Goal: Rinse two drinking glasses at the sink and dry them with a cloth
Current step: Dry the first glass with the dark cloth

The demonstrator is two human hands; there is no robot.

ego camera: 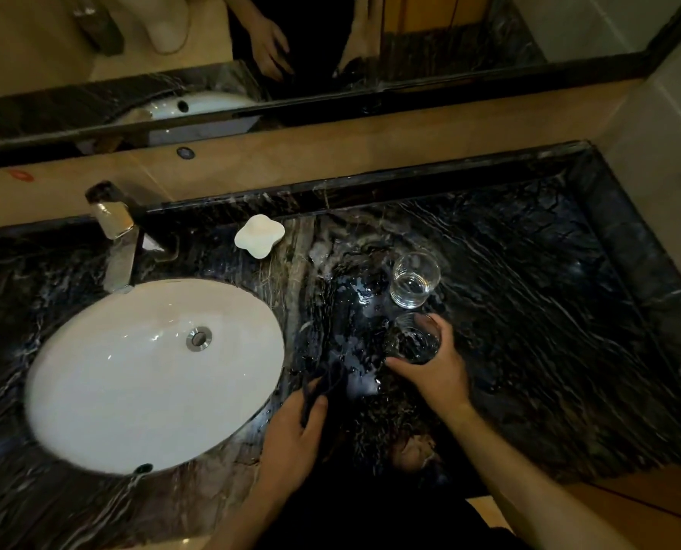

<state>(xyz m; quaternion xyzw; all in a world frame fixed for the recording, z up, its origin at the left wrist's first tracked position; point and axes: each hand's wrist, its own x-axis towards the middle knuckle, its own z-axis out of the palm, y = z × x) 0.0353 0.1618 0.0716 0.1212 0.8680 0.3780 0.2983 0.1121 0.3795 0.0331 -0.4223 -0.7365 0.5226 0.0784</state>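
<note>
soap dish (259,236) behind sink (92,375); left hand (291,442) maybe on cloth (323,387).

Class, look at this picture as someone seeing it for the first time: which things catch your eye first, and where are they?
The white oval sink stands out at left against the dark marble counter. Right of it, the right hand grips a glass, with a second glass standing just behind. The left hand holds a dark cloth by the sink's edge.

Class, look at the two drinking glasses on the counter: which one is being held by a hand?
The nearer glass, gripped by the right hand. The farther glass, closer to the wall, stands upright and alone with nothing touching it.
</note>
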